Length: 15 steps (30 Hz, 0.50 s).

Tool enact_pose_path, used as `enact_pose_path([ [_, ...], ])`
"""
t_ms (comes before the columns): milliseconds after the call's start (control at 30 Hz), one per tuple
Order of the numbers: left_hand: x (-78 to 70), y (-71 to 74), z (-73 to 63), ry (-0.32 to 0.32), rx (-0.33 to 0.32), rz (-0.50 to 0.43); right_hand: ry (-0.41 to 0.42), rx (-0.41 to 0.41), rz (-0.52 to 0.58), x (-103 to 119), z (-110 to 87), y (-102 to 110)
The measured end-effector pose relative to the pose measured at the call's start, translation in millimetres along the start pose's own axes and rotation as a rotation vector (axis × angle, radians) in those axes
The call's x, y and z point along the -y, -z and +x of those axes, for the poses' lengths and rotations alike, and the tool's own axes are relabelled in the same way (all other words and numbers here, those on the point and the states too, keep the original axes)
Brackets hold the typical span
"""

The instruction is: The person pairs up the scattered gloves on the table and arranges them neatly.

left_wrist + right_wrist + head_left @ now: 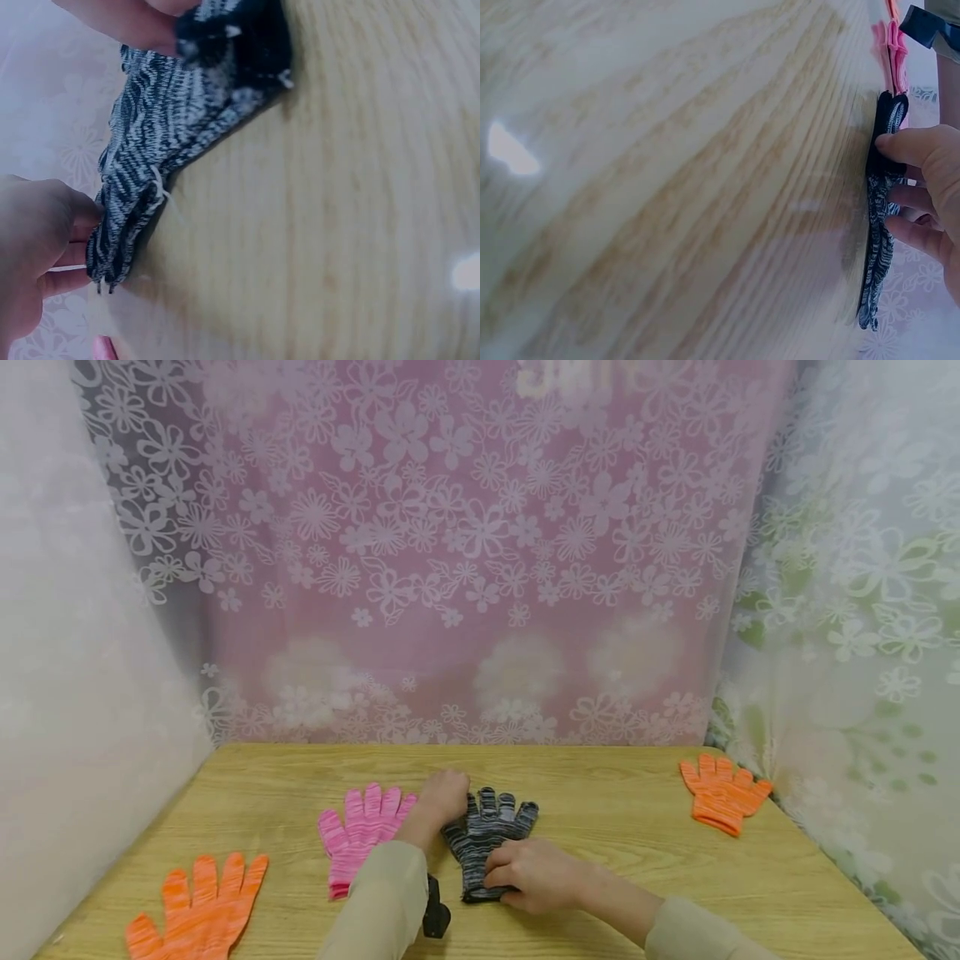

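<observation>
A black-and-grey knitted glove [487, 831] lies in the middle of the table, fingers pointing away and cuff toward me. At its left edge my left hand [446, 795] pinches the tip of a glove digit, also visible in the left wrist view. My right hand [543, 872] grips the cuff, its thumb on the dark band [885, 154] in the right wrist view. Just left of that glove, a pink glove [363, 835] lies flat, partly covered by my left forearm.
An orange glove [202, 910] lies at the front left, cut off by the frame. Another orange glove [723, 793] sits at the table's far right edge. Flowered curtains [480, 568] hang behind the wooden table [615, 793] and on both sides.
</observation>
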<state>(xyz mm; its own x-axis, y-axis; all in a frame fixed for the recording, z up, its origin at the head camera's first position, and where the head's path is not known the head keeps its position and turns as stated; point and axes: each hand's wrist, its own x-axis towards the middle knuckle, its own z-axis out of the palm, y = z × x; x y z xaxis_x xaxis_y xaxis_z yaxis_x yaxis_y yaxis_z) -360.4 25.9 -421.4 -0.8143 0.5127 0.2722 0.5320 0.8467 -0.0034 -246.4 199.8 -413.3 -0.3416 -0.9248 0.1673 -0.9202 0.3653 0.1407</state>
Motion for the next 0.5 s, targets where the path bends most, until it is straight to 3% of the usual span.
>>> enact_pose_path([
  [333, 1.8, -1.4, 2.6, 0.005, -0.037, 0.020, 0.003, -0.002, -0.019, 0.8, -0.8, 0.0],
  [500, 3.2, -0.3, 4.7, -0.004, -0.019, 0.060, -0.001, 0.000, -0.036, 1.2, -0.9, -0.5],
])
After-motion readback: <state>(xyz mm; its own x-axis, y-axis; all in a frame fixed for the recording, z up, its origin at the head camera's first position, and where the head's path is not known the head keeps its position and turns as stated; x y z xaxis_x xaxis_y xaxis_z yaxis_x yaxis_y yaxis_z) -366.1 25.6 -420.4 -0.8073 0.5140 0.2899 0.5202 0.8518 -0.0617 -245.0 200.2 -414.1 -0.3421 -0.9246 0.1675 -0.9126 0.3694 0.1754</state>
